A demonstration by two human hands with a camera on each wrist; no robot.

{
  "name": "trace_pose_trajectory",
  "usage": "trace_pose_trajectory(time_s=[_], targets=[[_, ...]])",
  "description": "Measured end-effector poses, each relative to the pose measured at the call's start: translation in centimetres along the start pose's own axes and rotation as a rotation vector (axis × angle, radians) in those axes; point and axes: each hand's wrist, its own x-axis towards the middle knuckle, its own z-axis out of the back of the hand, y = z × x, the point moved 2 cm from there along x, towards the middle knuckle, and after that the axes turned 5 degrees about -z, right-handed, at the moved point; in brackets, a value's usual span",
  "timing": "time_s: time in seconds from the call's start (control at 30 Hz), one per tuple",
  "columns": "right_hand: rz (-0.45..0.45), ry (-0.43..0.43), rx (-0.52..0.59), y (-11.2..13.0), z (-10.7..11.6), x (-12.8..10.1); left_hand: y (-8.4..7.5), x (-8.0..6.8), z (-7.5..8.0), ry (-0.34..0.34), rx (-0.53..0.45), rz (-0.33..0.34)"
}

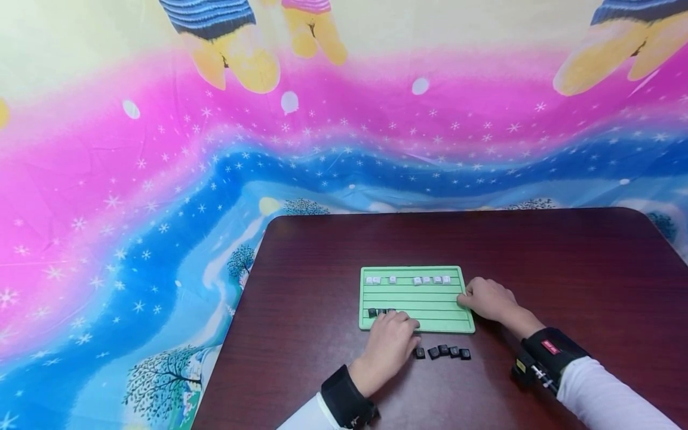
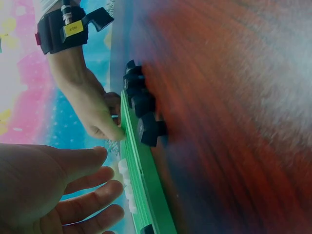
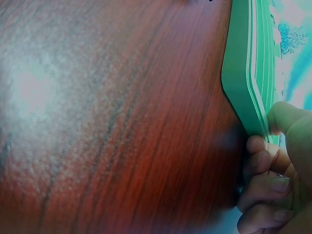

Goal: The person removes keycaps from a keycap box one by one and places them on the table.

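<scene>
Head view showing left hand (image 1: 388, 343) hovering, fingers loosely extended and gripping nothing, over green board (image 1: 430, 298) bottom row at 6 o'clock, loose black tiles (image 1: 442, 352) lying just at its 3 o'clock, row axis 9-to-3, right hand (image 1: 486, 300) pinching board's 3 o'clock edge.

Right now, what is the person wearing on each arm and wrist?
Both hands are bare. The left hand comes out of a white sleeve with a plain black wrist strap. The right hand also has a white sleeve, and its black wrist strap carries a red tag, a small yellow label and a dark camera mount.
</scene>
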Motion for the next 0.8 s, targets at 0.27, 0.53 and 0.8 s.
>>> trace_pose_trajectory(time_s=[0.27,0.53,0.8], targets=[[-0.003,-0.003,-0.001,0.0,0.0,0.0,0.7,0.2,0.3,-0.026,-0.007,0.014],[-0.002,0.001,-0.001,0.0,0.0,0.0,1.3,0.3,0.3,-0.023,-0.015,0.046],[-0.002,0.003,-0.003,0.0,0.0,0.0,2.0,0.5,0.6,-0.020,-0.033,0.077]])
